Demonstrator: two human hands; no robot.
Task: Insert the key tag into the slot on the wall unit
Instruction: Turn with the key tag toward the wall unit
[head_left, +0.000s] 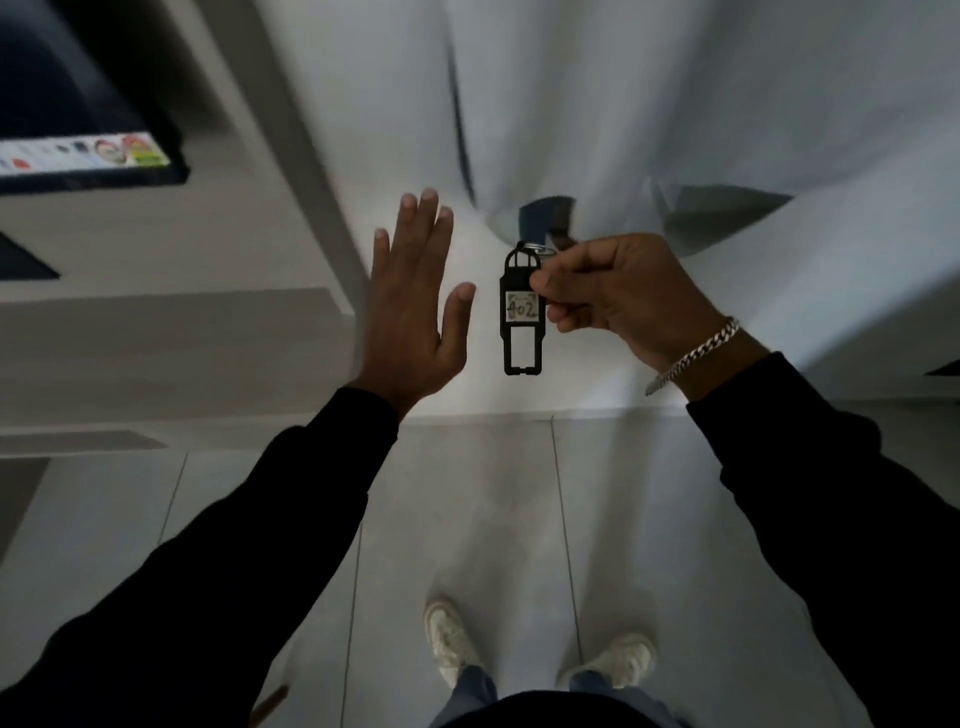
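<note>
Head view: left hand (410, 306) was spread flat, empty, beside the key tag (522, 312). Right hand (618, 296) pinched that tag, dangling below the wall unit (545, 218). Approach step; next, lift and align with the slot.

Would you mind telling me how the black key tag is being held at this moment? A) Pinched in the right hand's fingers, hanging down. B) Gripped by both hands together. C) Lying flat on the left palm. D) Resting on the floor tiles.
A: the right hand pinches the key tag at its side, while the left hand is spread open and empty beside it.
</note>
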